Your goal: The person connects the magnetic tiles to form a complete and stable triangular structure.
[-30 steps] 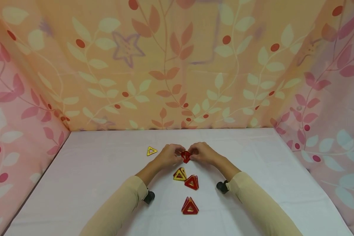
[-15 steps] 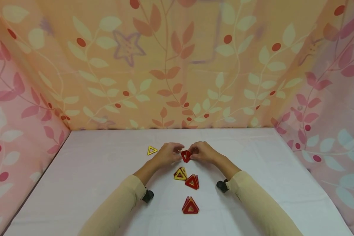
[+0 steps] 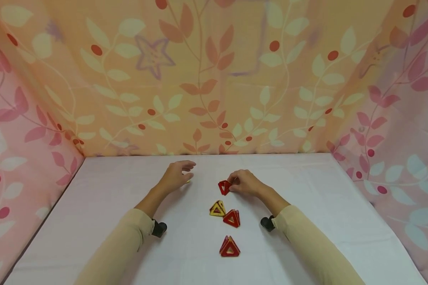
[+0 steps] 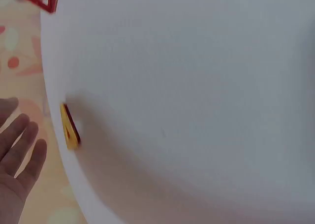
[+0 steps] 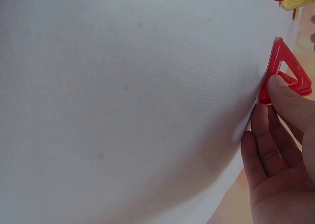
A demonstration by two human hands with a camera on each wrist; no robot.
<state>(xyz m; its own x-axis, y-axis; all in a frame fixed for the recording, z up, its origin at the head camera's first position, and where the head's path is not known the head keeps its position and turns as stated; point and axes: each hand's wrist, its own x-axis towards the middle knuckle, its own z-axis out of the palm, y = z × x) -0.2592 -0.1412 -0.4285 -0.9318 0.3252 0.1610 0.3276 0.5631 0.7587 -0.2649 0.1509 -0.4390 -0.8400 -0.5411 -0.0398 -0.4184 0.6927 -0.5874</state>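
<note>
My right hand (image 3: 247, 183) pinches a red triangular magnetic tile piece (image 5: 277, 54) between thumb and fingers, just above or on the white cloth. In the head view this red piece (image 3: 221, 184) looks folded, with more than one triangle joined. My left hand (image 3: 178, 177) is at the back left, fingers extended and holding nothing. Beneath it a yellow triangular tile (image 4: 70, 130) with a dark red edge is on the cloth, mostly hidden in the head view. The left wrist view shows the left hand (image 4: 17, 160) apart from that tile.
A yellow-and-red triangle piece (image 3: 217, 214) touches or nearly touches a red pyramid of triangles (image 3: 232, 224) between the forearms. Another red pyramid (image 3: 230, 254) stands nearer the front. A floral curtain (image 3: 214, 79) rises behind the white table (image 3: 103, 206).
My left hand has left the red piece and moved left, over the yellow tile, its fingers spreading. My right hand stays in place, still holding the red piece.
</note>
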